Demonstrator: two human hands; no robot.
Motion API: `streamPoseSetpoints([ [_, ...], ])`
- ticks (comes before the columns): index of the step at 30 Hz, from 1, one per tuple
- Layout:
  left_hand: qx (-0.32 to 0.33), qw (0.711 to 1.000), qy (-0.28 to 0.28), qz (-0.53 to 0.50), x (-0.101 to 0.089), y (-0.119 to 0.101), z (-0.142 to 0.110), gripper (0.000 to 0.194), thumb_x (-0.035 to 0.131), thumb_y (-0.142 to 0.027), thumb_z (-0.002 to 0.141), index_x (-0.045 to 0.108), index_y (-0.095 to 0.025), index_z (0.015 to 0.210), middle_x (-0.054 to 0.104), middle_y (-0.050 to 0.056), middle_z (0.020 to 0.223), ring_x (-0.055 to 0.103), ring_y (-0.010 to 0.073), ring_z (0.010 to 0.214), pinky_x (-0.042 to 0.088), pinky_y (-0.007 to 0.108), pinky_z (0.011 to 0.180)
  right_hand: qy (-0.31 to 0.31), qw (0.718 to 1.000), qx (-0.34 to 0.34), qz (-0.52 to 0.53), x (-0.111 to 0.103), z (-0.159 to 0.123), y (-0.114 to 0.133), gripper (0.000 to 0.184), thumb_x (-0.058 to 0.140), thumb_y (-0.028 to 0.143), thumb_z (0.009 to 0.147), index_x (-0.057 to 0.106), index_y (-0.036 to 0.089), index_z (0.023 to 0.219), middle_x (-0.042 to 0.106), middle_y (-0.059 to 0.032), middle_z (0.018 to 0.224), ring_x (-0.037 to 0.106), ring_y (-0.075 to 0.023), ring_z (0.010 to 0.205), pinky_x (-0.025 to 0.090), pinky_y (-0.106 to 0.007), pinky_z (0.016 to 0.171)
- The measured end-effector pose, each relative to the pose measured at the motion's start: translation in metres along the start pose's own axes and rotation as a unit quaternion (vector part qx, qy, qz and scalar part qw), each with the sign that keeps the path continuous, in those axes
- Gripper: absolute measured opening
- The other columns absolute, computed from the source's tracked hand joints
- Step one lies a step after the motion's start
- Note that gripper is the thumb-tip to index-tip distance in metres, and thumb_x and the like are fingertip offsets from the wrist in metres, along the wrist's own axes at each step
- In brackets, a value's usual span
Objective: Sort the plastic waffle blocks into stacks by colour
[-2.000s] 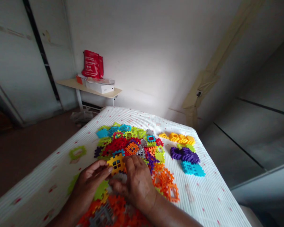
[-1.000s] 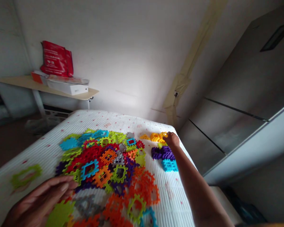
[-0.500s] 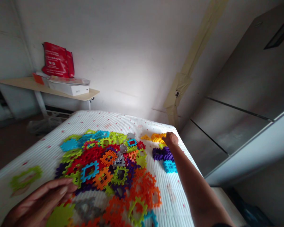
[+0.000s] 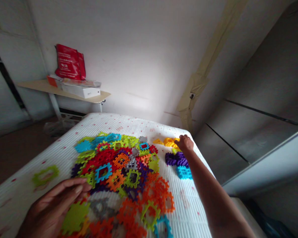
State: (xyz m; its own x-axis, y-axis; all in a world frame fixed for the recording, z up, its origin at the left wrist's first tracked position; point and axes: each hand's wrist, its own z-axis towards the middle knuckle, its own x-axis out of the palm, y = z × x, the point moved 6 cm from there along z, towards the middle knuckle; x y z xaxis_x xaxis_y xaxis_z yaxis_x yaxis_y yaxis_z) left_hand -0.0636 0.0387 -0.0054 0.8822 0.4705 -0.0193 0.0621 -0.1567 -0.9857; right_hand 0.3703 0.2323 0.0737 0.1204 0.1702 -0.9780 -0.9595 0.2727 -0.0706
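Observation:
My left hand [image 4: 57, 203] hovers over the near left of a pile of plastic interlocking building pieces, fingers loosely curled and apart from the thumb, with nothing visible in them. Under it lies a lime-green piece [image 4: 75, 218]. My right hand [image 4: 186, 142] reaches to the far right, fingers closed at the end of a row of yellow interlocking pieces [image 4: 170, 142]; the fingertips are partly hidden. Nearer me stand a row of purple pieces [image 4: 171, 159] and a stack of light-blue pieces [image 4: 184, 172], beside my right forearm.
The mixed pile, with orange pieces [image 4: 155, 190] and red pieces [image 4: 98, 161], covers the middle of the white quilted bed surface [image 4: 129, 122]. A lone green piece [image 4: 46, 176] lies at left. Behind are a side table [image 4: 37, 85] with a red bag [image 4: 69, 62], and a grey cabinet [image 4: 258, 99] at right.
The whole view has shifted, so everything appears farther right. My right hand stays at the yellow row, and my left hand keeps hovering over the pile. No piece has visibly moved.

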Motion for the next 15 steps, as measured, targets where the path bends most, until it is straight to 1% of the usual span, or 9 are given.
streamPoseSetpoints([
  [2,-0.009,0.998,0.021,-0.054,0.000,-0.005,-0.004,0.049,0.079,-0.055,0.046,0.067,-0.023,0.081,0.074,0.001,0.074,0.068,0.0205,0.073,0.053,0.024,0.063,-0.015,1.000,-0.021,0.012,-0.012,-0.007,0.008,0.038,0.053,0.035,0.085,0.061,0.015,0.116,0.059,-0.0142,0.116,0.057,-0.0250,0.105,0.046,-0.031,0.079],
  [4,0.020,0.998,0.013,-0.065,-0.006,-0.013,-0.006,0.039,0.077,-0.047,0.056,0.066,-0.021,0.084,0.073,-0.001,0.074,0.066,0.0167,0.072,0.051,0.022,0.067,-0.041,0.997,-0.060,0.040,-0.025,-0.019,0.023,0.039,0.051,0.033,0.086,0.058,0.016,0.120,0.059,-0.0123,0.118,0.057,-0.0236,0.106,0.045,-0.030,0.082],
  [6,0.057,0.997,-0.004,-0.049,-0.013,-0.020,-0.006,0.031,0.073,-0.042,0.064,0.066,-0.021,0.086,0.073,-0.001,0.076,0.066,0.0153,0.074,0.050,0.022,0.072,-0.075,0.982,-0.132,0.113,-0.040,-0.042,0.046,0.034,0.053,0.031,0.085,0.061,0.016,0.115,0.064,-0.0099,0.109,0.061,-0.0215,0.097,0.045,-0.028,0.081],
  [7,0.073,0.996,-0.015,-0.039,-0.017,-0.022,-0.004,0.028,0.071,-0.040,0.067,0.066,-0.021,0.087,0.073,-0.001,0.077,0.066,0.0150,0.075,0.049,0.022,0.073,-0.075,0.968,-0.178,0.160,-0.045,-0.058,0.060,0.032,0.054,0.031,0.084,0.063,0.017,0.112,0.066,-0.0085,0.102,0.062,-0.0199,0.090,0.046,-0.028,0.078],
  [9,0.099,0.994,-0.041,-0.022,-0.025,-0.025,0.000,0.025,0.069,-0.038,0.068,0.066,-0.021,0.086,0.073,0.000,0.077,0.066,0.0153,0.076,0.049,0.023,0.073,-0.025,0.925,-0.281,0.254,-0.051,-0.100,0.093,0.028,0.055,0.030,0.084,0.064,0.020,0.108,0.068,-0.0050,0.091,0.063,-0.0164,0.077,0.047,-0.025,0.070],
  [11,0.118,0.991,-0.066,-0.013,-0.032,-0.027,0.005,0.023,0.069,-0.036,0.067,0.066,-0.020,0.083,0.072,0.000,0.075,0.066,0.0160,0.073,0.050,0.024,0.072,0.040,0.865,-0.394,0.309,-0.054,-0.151,0.128,0.022,0.052,0.027,0.086,0.065,0.022,0.103,0.068,-0.0034,0.091,0.062,-0.0148,0.076,0.047,-0.024,0.068],
  [12,0.123,0.989,-0.075,-0.011,-0.035,-0.027,0.008,0.023,0.069,-0.036,0.065,0.066,-0.020,0.082,0.072,0.000,0.073,0.066,0.0162,0.072,0.050,0.025,0.072,0.058,0.838,-0.437,0.322,-0.055,-0.176,0.144,0.019,0.051,0.024,0.086,0.066,0.022,0.098,0.067,-0.0031,0.089,0.062,-0.0142,0.076,0.046,-0.023,0.068],
  [13,0.126,0.989,-0.080,-0.011,-0.037,-0.027,0.011,0.023,0.069,-0.035,0.065,0.066,-0.020,0.081,0.071,0.000,0.071,0.065,0.0163,0.071,0.050,0.025,0.072,0.073,0.818,-0.472,0.322,-0.055,-0.198,0.157,0.017,0.051,0.021,0.086,0.066,0.022,0.093,0.067,-0.0025,0.086,0.062,-0.0140,0.076,0.046,-0.023,0.067],
  [15,0.124,0.988,-0.087,-0.009,-0.040,-0.026,0.016,0.023,0.068,-0.035,0.063,0.065,-0.019,0.080,0.070,0.000,0.070,0.065,0.0165,0.070,0.050,0.026,0.072,0.096,0.786,-0.526,0.310,-0.053,-0.236,0.181,0.014,0.053,0.017,0.084,0.065,0.022,0.088,0.066,-0.0006,0.083,0.061,-0.0130,0.075,0.045,-0.021,0.066],
])
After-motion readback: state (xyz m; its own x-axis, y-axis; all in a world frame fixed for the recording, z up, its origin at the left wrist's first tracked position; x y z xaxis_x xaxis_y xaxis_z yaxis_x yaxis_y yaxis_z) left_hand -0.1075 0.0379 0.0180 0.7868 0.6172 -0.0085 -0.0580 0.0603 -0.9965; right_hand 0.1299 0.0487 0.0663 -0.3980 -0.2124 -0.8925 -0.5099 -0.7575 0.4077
